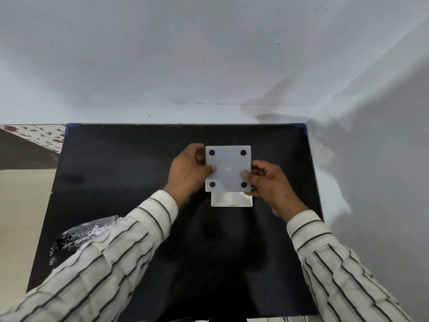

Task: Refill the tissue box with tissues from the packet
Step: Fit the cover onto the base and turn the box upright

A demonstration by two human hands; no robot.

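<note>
While the pale wall (209, 54) fills everything behind, a black table (120, 177) runs up against it, with a blue-taped corner at each far end. Two forearms in cream sleeves with dark stripes reach in from the near edge and meet over the middle of the far half.

Between them sits the tissue box (231, 201), white and square, open face up; only its near strip shows, and inside that strip I see a pale, smooth surface, though I cannot tell whether it is tissue or the bare bottom. Over the box lies its base panel (228, 168), a frosted white square with a round dark pad at each corner, shifted toward the wall so it covers most of the opening.

At the panel's left edge the left hand (189, 173) pinches it, thumb on top near the middle and fingers curled around the edge and beneath. On the other side, the right hand (269, 182) grips the right edge low down, thumb pressed on top near the near-right pad and fingers tucked under the edge.

Near the table's left side, well apart from the box, lies the crumpled clear packet (79, 233), printed in white and partly hidden by the left sleeve. What it holds, I cannot tell.
</note>
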